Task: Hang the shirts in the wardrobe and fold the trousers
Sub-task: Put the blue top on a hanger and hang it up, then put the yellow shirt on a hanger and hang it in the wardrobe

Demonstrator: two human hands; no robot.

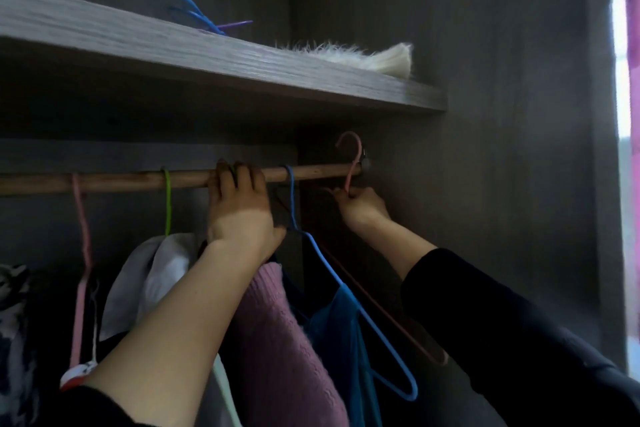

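Observation:
A wooden rail [138,178] runs across the wardrobe under a grey shelf. My left hand [239,204] grips the rail from below, fingers curled over it and over a hanger hook. My right hand [362,206] pinches the neck of a pink hanger [351,163] whose hook rises above the rail's right end, by the bracket. That hanger carries a dark garment [346,253], largely in shadow. A blue hanger [346,291] with a blue top [334,329] hangs between my hands. A pink knit [277,340] hangs below my left wrist.
Further left hang a green hanger [167,201] with a grey-white shirt [152,274] and a pink hanger [81,246]. On the shelf [207,55] lie spare blue and purple hangers [194,10] and a pale furry item [363,54]. The wardrobe side wall [502,184] stands close on the right.

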